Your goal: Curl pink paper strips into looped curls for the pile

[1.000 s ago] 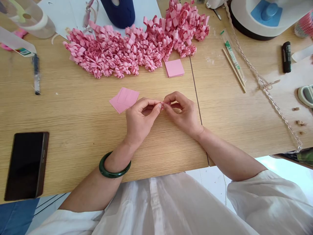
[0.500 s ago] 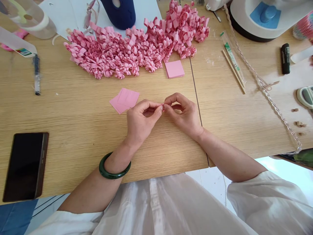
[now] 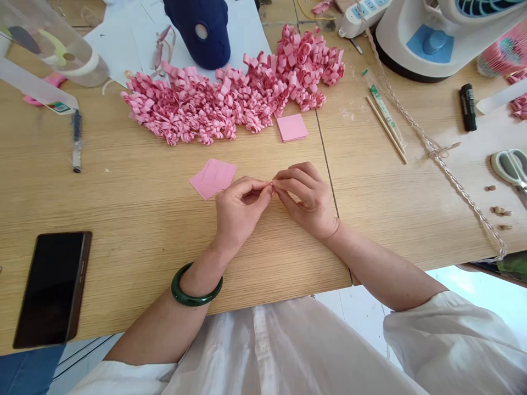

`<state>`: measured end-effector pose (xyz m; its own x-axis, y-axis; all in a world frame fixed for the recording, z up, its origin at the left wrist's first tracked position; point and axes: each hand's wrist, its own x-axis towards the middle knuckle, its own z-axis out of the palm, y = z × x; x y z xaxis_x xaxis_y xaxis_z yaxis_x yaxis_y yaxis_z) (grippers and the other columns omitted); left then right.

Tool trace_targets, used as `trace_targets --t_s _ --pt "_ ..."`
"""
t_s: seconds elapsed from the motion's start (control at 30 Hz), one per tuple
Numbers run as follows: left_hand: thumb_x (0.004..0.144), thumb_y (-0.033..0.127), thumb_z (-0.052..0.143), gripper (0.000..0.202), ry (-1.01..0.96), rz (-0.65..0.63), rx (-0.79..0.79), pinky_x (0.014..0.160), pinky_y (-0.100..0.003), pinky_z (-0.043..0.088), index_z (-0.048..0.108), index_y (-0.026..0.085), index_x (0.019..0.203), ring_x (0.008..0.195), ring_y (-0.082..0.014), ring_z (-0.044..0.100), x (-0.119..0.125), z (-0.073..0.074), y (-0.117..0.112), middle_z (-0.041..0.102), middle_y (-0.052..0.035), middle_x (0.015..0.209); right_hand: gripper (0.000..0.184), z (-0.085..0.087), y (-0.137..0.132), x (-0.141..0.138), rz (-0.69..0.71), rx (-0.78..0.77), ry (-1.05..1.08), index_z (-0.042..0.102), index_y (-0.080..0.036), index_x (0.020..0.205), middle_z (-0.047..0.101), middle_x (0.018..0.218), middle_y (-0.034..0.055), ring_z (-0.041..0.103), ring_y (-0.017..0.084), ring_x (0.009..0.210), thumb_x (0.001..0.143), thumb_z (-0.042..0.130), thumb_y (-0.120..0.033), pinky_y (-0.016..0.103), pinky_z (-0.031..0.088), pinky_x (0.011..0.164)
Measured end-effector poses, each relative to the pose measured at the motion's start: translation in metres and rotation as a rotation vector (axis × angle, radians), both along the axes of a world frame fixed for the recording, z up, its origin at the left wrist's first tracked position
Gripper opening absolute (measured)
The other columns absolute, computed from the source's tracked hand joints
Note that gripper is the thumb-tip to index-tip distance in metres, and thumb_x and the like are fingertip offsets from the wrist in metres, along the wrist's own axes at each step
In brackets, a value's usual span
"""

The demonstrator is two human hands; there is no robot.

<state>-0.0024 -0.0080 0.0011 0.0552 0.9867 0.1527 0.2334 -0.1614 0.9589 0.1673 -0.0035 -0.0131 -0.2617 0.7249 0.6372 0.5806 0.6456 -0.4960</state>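
My left hand point(image 3: 241, 207) and my right hand point(image 3: 308, 197) meet fingertip to fingertip above the table, both closed in a pinch. Between them is a tiny piece of pink paper point(image 3: 272, 186), mostly covered by the fingers; its shape cannot be made out. Just left of my left hand lie a few overlapping pink paper squares point(image 3: 214, 174). A small stack of pink paper point(image 3: 292, 127) rests beyond my right hand. Behind it spreads a long heap of curled pink paper flowers point(image 3: 197, 107).
A phone point(image 3: 51, 288) lies at the left. Farther back stand a dark blue bottle point(image 3: 201, 38) and a clear bottle point(image 3: 82, 63). On the right are wooden sticks point(image 3: 387, 131), a twisted cord point(image 3: 465, 192), a black marker point(image 3: 468, 107), scissors point(image 3: 510, 166) and a white fan base point(image 3: 403, 46).
The view has shifted, so the table things appear slightly lower. My right hand's fingers have changed position around the small pink piece; my left hand keeps its pinch.
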Motion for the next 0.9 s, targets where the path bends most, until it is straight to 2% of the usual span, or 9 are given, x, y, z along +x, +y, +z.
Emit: trace_targets --t_s 0.17,0.3,0.43,0.53,0.67,0.77,0.9 --pt "0.086 0.027 0.075 0.008 -0.038 -0.018 -0.012 0.071 -0.025 0.059 0.078 0.022 0.081 0.077 -0.0144 0.071 0.001 0.002 0.0 0.077 -0.002 0.083 0.012 -0.001 -0.002 -0.001 -0.048 0.073 -0.024 0.069 -0.025 0.096 0.077 0.096 0.004 0.062 0.021 0.091 0.099 0.06 -0.018 0.039 0.057 0.077" --pt "0.083 0.029 0.079 0.008 -0.161 -0.014 -0.063 0.074 -0.024 0.059 0.079 0.021 0.082 0.077 -0.0138 0.072 0.001 -0.001 0.001 0.077 -0.0016 0.083 0.014 0.0 -0.004 -0.002 -0.059 0.112 -0.003 0.072 -0.025 0.103 0.079 0.102 0.0047 0.063 0.022 0.095 0.096 0.064 -0.016 0.039 0.058 0.078" --pt "0.083 0.032 0.081 0.012 -0.283 0.024 -0.131 0.079 -0.027 0.061 0.08 0.021 0.086 0.077 -0.0139 0.073 0.0 -0.007 0.005 0.078 -0.001 0.083 0.019 0.003 -0.004 -0.004 -0.017 -0.023 0.093 0.073 -0.027 0.111 0.079 0.112 0.0054 0.066 0.022 0.102 0.097 0.062 -0.018 0.044 0.058 0.088" --pt "0.086 0.036 0.078 0.016 -0.23 0.048 -0.116 0.08 -0.028 0.061 0.079 0.02 0.087 0.078 -0.0149 0.073 -0.001 -0.007 0.006 0.077 -0.0022 0.084 0.015 0.005 -0.004 -0.005 0.004 -0.116 0.179 0.073 -0.025 0.108 0.078 0.113 0.0062 0.068 0.021 0.106 0.098 0.062 -0.022 0.044 0.057 0.096" --pt "0.089 0.035 0.075 0.015 -0.078 -0.009 0.006 0.077 -0.026 0.059 0.077 0.021 0.088 0.08 -0.0145 0.071 0.0 -0.004 0.004 0.077 -0.0029 0.087 0.007 0.007 -0.005 -0.008 -0.043 -0.271 0.337 0.072 -0.021 0.098 0.077 0.1 0.0055 0.068 0.018 0.096 0.095 0.069 -0.026 0.036 0.06 0.084" --pt "0.091 0.034 0.073 0.015 -0.006 -0.012 0.077 0.077 -0.024 0.058 0.076 0.02 0.089 0.081 -0.0138 0.071 0.0 -0.003 0.002 0.076 -0.003 0.088 0.006 0.008 -0.006 -0.008 -0.073 -0.363 0.332 0.07 -0.02 0.093 0.073 0.09 0.0036 0.065 0.017 0.087 0.095 0.067 -0.026 0.033 0.059 0.077" --pt "0.089 0.033 0.076 0.014 -0.056 0.014 0.016 0.077 -0.024 0.058 0.078 0.019 0.088 0.08 -0.0138 0.072 0.001 -0.003 0.001 0.077 -0.0026 0.088 0.008 0.01 -0.007 -0.009 -0.067 -0.423 0.349 0.067 -0.021 0.087 0.07 0.087 0.0024 0.064 0.016 0.086 0.094 0.066 -0.024 0.033 0.059 0.079"
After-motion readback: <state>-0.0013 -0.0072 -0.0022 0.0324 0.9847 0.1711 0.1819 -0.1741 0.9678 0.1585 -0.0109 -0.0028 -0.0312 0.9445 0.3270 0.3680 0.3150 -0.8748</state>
